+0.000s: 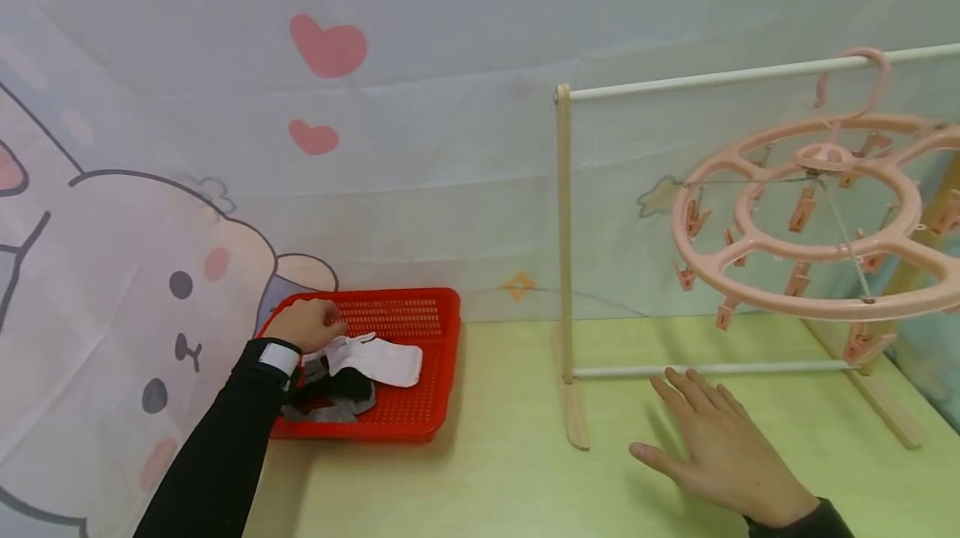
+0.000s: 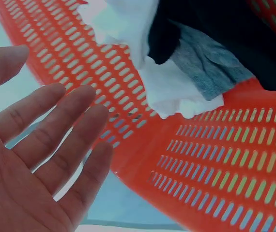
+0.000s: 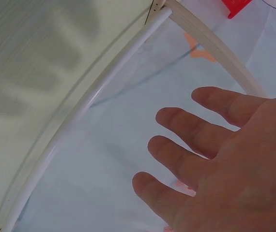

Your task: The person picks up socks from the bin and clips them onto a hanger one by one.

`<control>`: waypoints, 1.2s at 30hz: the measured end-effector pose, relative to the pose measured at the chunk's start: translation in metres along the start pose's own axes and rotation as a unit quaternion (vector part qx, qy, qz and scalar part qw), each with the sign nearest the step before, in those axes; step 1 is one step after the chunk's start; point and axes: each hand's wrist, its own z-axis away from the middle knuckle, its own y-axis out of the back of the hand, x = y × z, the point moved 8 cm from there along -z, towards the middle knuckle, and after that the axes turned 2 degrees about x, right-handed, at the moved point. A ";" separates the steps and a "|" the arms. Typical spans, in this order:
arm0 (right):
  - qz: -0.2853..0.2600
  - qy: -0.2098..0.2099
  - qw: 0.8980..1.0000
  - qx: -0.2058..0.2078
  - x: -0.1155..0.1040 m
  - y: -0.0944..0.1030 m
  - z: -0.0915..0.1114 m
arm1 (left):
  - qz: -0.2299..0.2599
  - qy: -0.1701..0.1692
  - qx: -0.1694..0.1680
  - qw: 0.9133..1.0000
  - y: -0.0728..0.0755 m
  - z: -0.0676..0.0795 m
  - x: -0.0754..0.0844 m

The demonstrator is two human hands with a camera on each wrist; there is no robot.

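Note:
At the left end of the red basket (image 1: 431, 417), my left hand (image 1: 303, 324) hangs over the rim. In the left wrist view its fingers (image 2: 55, 130) are apart and hold nothing, beside the basket's slotted wall. Inside lie a white cloth piece (image 1: 386, 361), a black one (image 1: 347, 386) and a grey one (image 1: 330, 413), loosely heaped; they look like small garments or socks. My right hand (image 1: 720, 446) is spread flat over the table, its fingertips overlapping the lower white bar (image 1: 622, 371) of a rack in the head view. Nothing is in it.
From the rack's upper bar (image 1: 697, 80) hangs a pink drying hanger (image 1: 780, 301) with several clothes pegs (image 1: 801, 209). A wooden post (image 1: 564, 230) stands between basket and hanger. Behind the light green table (image 1: 495, 471) is a printed cloth backdrop (image 1: 450, 146).

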 end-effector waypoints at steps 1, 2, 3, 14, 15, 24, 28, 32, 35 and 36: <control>0.001 0.001 1.000 0.001 0.000 0.001 0.000 | 0.000 0.004 -0.004 1.000 -0.002 -0.001 -0.002; 0.000 0.000 1.000 0.001 0.000 0.001 0.000 | 0.003 0.009 -0.010 1.000 -0.005 -0.002 -0.003; 0.000 -0.001 1.000 0.001 0.000 0.001 0.000 | 0.000 0.012 -0.016 1.000 -0.008 -0.003 -0.005; -0.005 -0.004 1.000 -0.014 0.002 0.001 -0.001 | 0.058 0.110 -0.167 0.978 -0.051 0.006 -0.027; -0.006 -0.004 1.000 -0.016 0.002 0.000 -0.001 | 0.077 0.112 -0.172 0.976 -0.054 0.007 -0.027; -0.008 -0.003 1.000 -0.022 0.003 0.000 0.000 | 0.116 0.085 -0.149 0.978 -0.068 0.005 -0.031; -0.009 -0.003 1.000 -0.020 0.005 0.001 -0.001 | 0.109 0.088 -0.117 0.983 -0.065 0.000 -0.039; -0.009 0.000 1.000 -0.011 0.006 0.002 -0.002 | 0.117 0.091 -0.071 0.986 -0.054 -0.004 -0.041; -0.008 0.006 1.000 0.000 0.007 0.004 -0.002 | 0.115 0.088 -0.056 0.988 -0.049 -0.002 -0.040; -0.007 0.007 1.000 0.003 0.007 0.004 -0.002 | 0.112 0.090 -0.055 0.988 -0.048 -0.001 -0.039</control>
